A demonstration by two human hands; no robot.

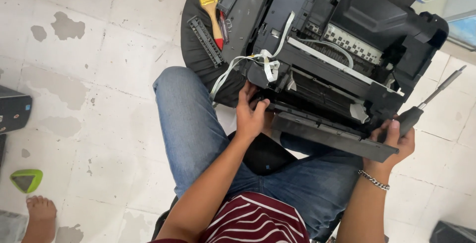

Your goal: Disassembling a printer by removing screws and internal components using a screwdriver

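In the head view, an opened black printer (342,54) rests across the person's lap and a round dark stool (198,50). The left hand (250,114) grips the printer's front left corner, fingers curled on its edge. The right hand (391,144) is clenched around a screwdriver (426,102) at the printer's front right corner, beside the long black front panel (332,136). A paintbrush (210,5) lies on the stool's far edge.

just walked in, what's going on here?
A seated person has an opened black printer, covers off, propped against their knees. The left hand grips its lower front edge; the right hand steadies the loose front panel while holding a screwdriver. A paintbrush and a removed black part lie on the stool beyond.
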